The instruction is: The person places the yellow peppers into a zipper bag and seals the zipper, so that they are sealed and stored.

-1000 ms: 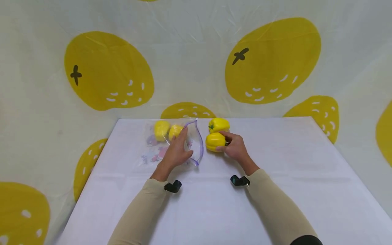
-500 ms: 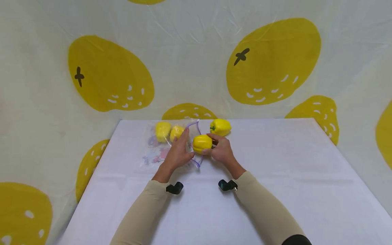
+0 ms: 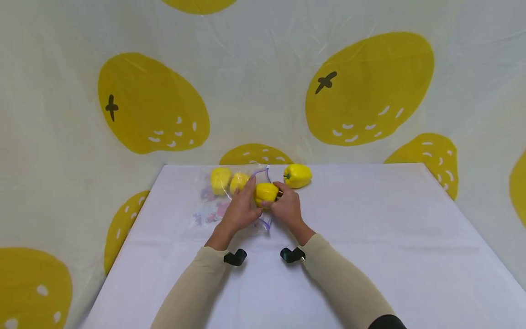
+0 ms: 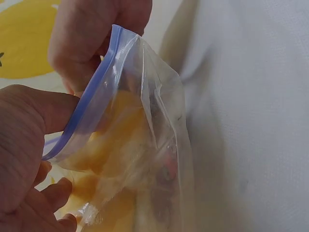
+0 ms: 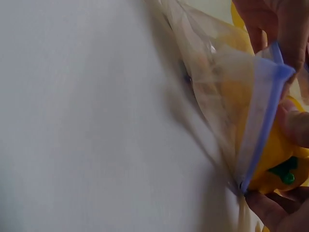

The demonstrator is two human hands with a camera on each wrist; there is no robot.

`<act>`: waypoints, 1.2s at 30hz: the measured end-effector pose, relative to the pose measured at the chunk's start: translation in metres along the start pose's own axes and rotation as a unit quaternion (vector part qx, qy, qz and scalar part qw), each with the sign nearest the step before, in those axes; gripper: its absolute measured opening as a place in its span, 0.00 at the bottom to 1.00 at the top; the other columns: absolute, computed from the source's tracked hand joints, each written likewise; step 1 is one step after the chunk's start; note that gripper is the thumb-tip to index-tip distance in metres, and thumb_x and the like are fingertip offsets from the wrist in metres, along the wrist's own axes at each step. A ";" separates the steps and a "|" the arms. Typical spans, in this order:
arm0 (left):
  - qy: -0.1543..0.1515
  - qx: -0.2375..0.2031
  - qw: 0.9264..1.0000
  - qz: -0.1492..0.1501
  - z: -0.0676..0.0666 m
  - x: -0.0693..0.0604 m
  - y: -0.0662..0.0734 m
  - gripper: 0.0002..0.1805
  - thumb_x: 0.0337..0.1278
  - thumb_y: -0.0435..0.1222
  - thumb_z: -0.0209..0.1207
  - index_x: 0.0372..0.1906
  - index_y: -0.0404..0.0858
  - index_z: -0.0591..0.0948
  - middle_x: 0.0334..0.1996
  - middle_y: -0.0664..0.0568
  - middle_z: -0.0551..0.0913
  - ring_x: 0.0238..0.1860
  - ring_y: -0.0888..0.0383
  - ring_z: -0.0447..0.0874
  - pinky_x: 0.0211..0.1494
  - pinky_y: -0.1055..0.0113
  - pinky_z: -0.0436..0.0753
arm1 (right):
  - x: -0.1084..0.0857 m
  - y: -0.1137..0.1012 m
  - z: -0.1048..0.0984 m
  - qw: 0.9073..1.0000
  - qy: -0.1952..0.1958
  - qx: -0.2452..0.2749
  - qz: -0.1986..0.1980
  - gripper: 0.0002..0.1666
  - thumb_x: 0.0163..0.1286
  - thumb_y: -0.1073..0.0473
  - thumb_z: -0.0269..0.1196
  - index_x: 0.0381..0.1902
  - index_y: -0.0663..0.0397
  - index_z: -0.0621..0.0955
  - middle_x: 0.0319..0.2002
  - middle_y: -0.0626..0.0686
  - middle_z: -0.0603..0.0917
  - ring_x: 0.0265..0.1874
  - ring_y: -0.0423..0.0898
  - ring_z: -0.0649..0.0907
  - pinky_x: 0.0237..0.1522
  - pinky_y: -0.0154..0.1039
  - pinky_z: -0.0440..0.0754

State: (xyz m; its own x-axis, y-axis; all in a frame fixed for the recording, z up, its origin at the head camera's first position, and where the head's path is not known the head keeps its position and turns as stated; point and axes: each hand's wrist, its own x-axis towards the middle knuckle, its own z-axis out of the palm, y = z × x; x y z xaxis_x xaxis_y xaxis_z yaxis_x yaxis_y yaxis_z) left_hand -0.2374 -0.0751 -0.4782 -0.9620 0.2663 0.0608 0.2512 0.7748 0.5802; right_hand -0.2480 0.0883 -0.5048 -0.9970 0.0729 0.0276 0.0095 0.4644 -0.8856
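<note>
A clear zip-top bag (image 3: 207, 214) with a purple zip strip and coloured prints lies at the table's back left. Inside it are two yellow bell peppers, one at the left (image 3: 220, 181) and one nearer the mouth (image 3: 238, 183). My left hand (image 3: 240, 208) is at the mouth, thumb and fingers spread apart; in the left wrist view the thumb passes behind the zip strip (image 4: 84, 104). My right hand (image 3: 286, 208) grips another yellow bell pepper (image 3: 265, 192) by its stem end, at the bag's mouth. The right wrist view shows its green stem (image 5: 288, 178), partly behind the strip.
One more yellow bell pepper (image 3: 297, 176) lies at the table's back edge, right of the bag. A white cloth covers the table (image 3: 370, 219). Behind it hangs a pale sheet (image 3: 255, 91) printed with big yellow fruit.
My right hand has carried the bell pepper leftward from beside the other loose one to the bag's mouth. The left hand stays at the mouth.
</note>
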 end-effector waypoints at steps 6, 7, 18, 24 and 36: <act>0.010 -0.005 1.000 0.024 -0.003 0.000 -0.002 0.57 0.58 0.36 0.70 0.86 0.43 0.47 0.85 0.50 0.54 0.84 0.47 0.58 0.88 0.44 0.43 | 0.003 -0.006 0.008 0.999 0.040 -0.018 -0.006 0.43 0.57 0.53 0.80 0.68 0.56 0.76 0.63 0.59 0.84 0.62 0.56 0.83 0.71 0.52 0.80; 0.009 -0.009 1.000 0.025 -0.003 0.000 -0.002 0.57 0.58 0.36 0.70 0.86 0.43 0.48 0.85 0.50 0.55 0.84 0.47 0.58 0.88 0.44 0.43 | 0.003 -0.007 0.009 0.999 0.040 -0.019 -0.004 0.43 0.58 0.53 0.80 0.67 0.56 0.75 0.64 0.60 0.84 0.63 0.56 0.83 0.71 0.51 0.80; 0.011 -0.018 0.999 0.033 -0.005 -0.005 -0.005 0.56 0.57 0.35 0.70 0.85 0.41 0.49 0.85 0.49 0.56 0.83 0.46 0.60 0.88 0.44 0.46 | -0.003 -0.011 0.019 1.000 0.027 -0.008 -0.011 0.43 0.60 0.63 0.70 0.71 0.63 0.67 0.66 0.63 0.72 0.65 0.59 0.75 0.77 0.54 0.72; 0.010 -0.022 0.999 0.045 -0.009 -0.007 -0.008 0.56 0.56 0.34 0.70 0.85 0.38 0.50 0.84 0.46 0.57 0.83 0.45 0.60 0.88 0.43 0.47 | -0.005 -0.013 0.024 0.999 0.025 -0.027 -0.026 0.41 0.65 0.59 0.72 0.72 0.60 0.68 0.67 0.61 0.72 0.68 0.57 0.74 0.79 0.53 0.70; 0.012 -0.048 0.998 0.045 -0.011 -0.011 -0.013 0.58 0.54 0.33 0.72 0.85 0.40 0.50 0.84 0.47 0.57 0.83 0.45 0.59 0.88 0.45 0.46 | -0.003 -0.014 0.019 1.000 -0.003 0.012 0.002 0.37 0.69 0.63 0.66 0.74 0.59 0.69 0.57 0.59 0.81 0.52 0.54 0.80 0.65 0.50 0.83</act>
State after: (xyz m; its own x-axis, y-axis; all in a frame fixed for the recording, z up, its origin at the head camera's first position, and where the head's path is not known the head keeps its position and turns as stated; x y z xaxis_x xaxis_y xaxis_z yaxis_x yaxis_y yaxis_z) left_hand -0.2308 -0.0944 -0.4771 -0.9386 0.3171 0.1358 0.3265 0.6893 0.6467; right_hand -0.2468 0.0644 -0.5015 -0.9974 0.0686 0.0207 0.0118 0.4424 -0.8967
